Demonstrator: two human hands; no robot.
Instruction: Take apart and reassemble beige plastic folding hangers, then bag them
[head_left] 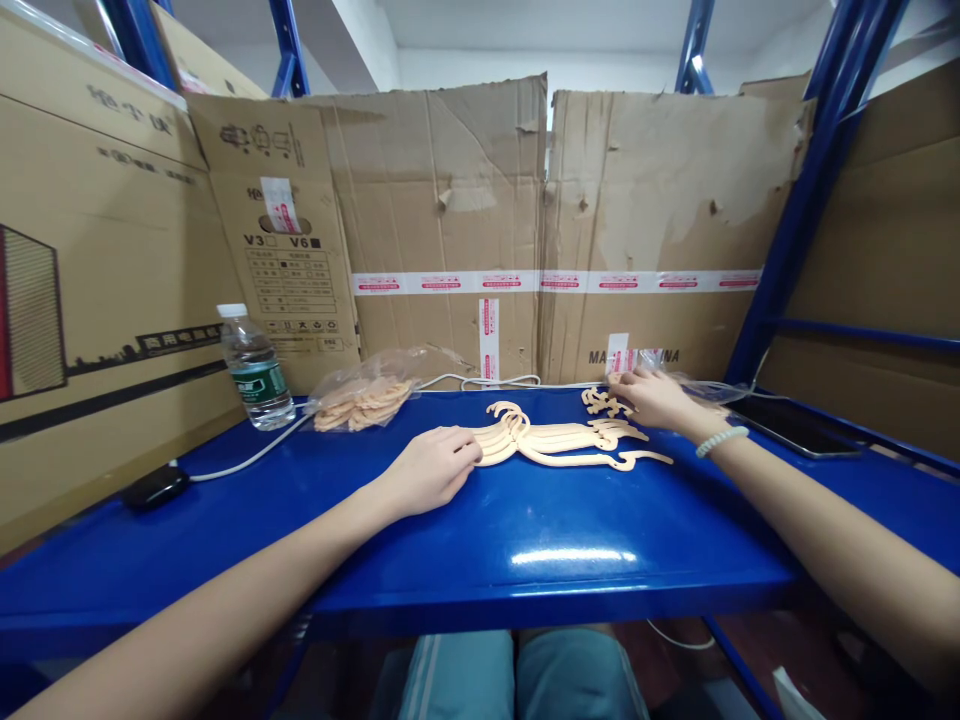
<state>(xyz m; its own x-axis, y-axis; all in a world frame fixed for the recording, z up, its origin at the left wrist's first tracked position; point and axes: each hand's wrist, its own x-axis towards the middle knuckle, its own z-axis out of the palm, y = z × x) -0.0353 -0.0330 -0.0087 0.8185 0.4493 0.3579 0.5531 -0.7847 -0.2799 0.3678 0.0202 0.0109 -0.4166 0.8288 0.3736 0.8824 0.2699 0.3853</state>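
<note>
Centrally on the blue table lie cream hangers, their left ends under the person's loosely curled left hand. The right hand, fingers bent, is at some small cream pieces; whether either grips anything is unclear.

The left hand covers the left ends of the flat, pale peach, hanger-shaped pieces, so its grip cannot be told. The right hand hides part of the small, curly, pale peach pieces; what its fingertips touch is unclear. The left forearm is cut off by the bottom edge, the right forearm by the right edge. Legs in teal trousers are cropped at the bottom. The brown printed cardboard carton leaves at the left. Print on the white-and-red tape is too small to read.
</note>
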